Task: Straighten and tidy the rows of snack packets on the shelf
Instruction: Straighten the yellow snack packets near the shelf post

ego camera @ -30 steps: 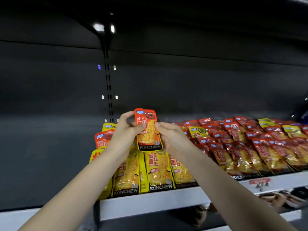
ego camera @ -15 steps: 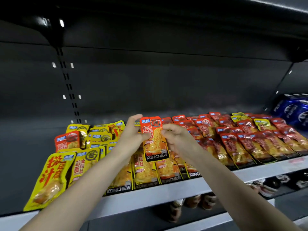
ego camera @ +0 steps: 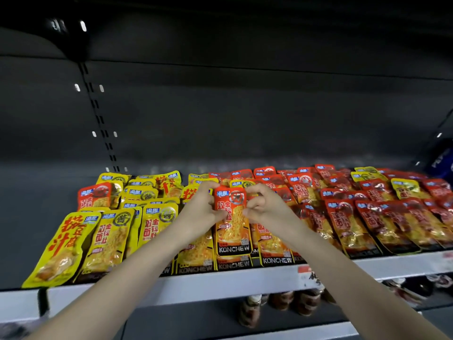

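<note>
Left hand (ego camera: pixel 201 209): reaches in from the lower left; the fingers are curled round the top left edge of a red packet (ego camera: pixel 231 227), with the thumb pressed on its front.
Right hand (ego camera: pixel 266 207): reaches in from the lower right; the fingers are curled, and the thumb and forefinger pinch the same packet's right edge.
Red packet: held between the two hands, face out and nearly upright. It shows yellow noodles and the word KONCHEW along its bottom. Its lower end hangs in front of the first row; whether it touches the packets below cannot be told.
Shelf (ego camera: pixel 220 283): a pale front edge runs just below both wrists.
Yellow packets (ego camera: pixel 110 236): to the left of the left hand, lying in overlapping rows that lean at uneven angles.
Large yellow packet (ego camera: pixel 61 246): farthest from the left hand, tilted outward at the row's end.
Red packets (ego camera: pixel 348 224): to the right of the right hand, in slanted overlapping rows, with a few yellow ones mixed in behind.
Price tag (ego camera: pixel 311 276): red, on the shelf edge under the right forearm.
Jars (ego camera: pixel 282 300): blurred, on the lower level beneath the right forearm.
Back wall (ego camera: pixel 245 119): dark grey, above and beyond both hands.
</note>
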`<state>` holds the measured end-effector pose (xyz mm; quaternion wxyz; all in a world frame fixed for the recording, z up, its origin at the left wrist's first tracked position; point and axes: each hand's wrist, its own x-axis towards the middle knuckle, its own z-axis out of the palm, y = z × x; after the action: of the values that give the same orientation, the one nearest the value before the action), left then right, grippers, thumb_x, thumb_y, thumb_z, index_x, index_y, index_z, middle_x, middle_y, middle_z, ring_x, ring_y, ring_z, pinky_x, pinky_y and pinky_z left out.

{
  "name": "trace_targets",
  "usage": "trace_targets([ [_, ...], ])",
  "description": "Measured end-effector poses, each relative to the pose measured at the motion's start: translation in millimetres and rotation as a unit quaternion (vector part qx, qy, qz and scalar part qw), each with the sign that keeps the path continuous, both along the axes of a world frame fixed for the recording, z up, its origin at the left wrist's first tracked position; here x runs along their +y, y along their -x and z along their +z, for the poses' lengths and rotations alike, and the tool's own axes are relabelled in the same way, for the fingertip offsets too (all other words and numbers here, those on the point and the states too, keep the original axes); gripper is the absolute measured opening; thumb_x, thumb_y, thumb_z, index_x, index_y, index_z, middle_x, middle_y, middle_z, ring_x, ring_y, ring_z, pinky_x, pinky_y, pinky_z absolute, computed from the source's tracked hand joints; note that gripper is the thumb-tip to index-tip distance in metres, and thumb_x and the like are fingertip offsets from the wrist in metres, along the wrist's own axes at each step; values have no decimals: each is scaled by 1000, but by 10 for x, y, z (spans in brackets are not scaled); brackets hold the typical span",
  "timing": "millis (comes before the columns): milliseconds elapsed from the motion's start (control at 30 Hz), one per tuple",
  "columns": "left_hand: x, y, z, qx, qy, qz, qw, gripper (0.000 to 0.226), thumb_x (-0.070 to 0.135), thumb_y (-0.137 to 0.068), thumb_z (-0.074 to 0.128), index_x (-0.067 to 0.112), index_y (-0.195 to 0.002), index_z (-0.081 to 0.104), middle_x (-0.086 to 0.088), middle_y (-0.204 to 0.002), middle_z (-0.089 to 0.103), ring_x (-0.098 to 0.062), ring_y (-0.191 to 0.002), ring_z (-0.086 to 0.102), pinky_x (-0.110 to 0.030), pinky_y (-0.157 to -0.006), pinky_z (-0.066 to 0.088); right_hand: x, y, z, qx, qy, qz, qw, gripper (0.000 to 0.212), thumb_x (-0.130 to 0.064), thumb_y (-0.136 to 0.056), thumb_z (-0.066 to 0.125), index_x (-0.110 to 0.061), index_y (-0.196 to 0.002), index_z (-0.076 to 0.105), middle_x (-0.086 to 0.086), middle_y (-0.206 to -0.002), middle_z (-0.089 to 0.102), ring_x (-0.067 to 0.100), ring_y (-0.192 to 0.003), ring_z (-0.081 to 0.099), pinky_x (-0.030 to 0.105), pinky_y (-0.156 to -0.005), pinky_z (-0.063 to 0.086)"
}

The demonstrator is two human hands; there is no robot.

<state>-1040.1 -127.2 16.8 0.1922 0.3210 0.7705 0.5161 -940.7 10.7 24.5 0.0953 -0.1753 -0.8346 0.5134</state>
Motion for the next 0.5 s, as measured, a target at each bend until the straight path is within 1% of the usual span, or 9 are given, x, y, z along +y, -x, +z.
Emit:
trace_targets([
  [33,-9,1,-13,7,5,-3,1000,53,-3,-84,64,19,-122,35,-23,-98,63,-39,-88,65,-54,-83,52,5,-4,-10,1,-14,10,1000,55,-9,-89,63,-22,-137,38,-3,-91,66,6,-92,65,19,-82,50],
  [100,-25,-5,-21,25,21,-5,999,54,-2,-84,64,17,-125,35,-18,-99,61,-31,-90,66,-50,-84,53,13,-10,-19,3,-33,27,999,62,-9,-89,63,-28,-140,34,-3,-88,65,3,-90,64,12,-76,48],
  [133,-33,-8,-23,37,30,-6,999,54,-1,-84,65,16,-126,36,-13,-99,60,-28,-90,66,-47,-83,54,19,-11,-19,0,-44,34,998,61,-9,-89,63,-28,-140,36,-4,-90,63,1,-90,63,11,-74,48],
  [200,-50,-16,-29,64,45,-7,997,53,2,-82,68,15,-125,38,-1,-96,58,-23,-90,65,-43,-82,55,25,-16,-19,-12,-59,49,997,55,-10,-89,63,-26,-137,40,-6,-95,60,1,-92,61,12,-72,49],
  [300,-82,-36,-32,105,78,-3,991,49,8,-81,71,22,-117,42,13,-94,52,-14,-87,61,-34,-80,55,35,-11,-25,-21,-66,64,996,47,-9,-89,63,-23,-131,46,-9,-97,57,0,-88,61,13,-71,51],
  [367,-106,-46,-30,124,97,-2,987,47,13,-81,71,27,-114,40,15,-95,51,-8,-84,59,-24,-74,53,43,-6,-21,-23,-74,70,995,42,-9,-89,63,-22,-126,49,-12,-95,57,-2,-87,60,12,-72,51],
  [433,-123,-54,-25,134,106,0,985,46,16,-83,70,27,-116,40,17,-95,49,-2,-82,57,-14,-65,48,56,-3,-20,-27,-84,77,993,39,-10,-90,62,-23,-125,49,-15,-96,56,-4,-89,59,11,-72,51],
  [500,-131,-53,-26,140,116,1,983,44,19,-85,68,26,-118,40,17,-97,49,1,-84,54,-10,-63,44,73,7,-33,-28,-91,77,992,36,-13,-92,59,-23,-126,50,-14,-99,55,-1,-93,58,10,-70,50],
])
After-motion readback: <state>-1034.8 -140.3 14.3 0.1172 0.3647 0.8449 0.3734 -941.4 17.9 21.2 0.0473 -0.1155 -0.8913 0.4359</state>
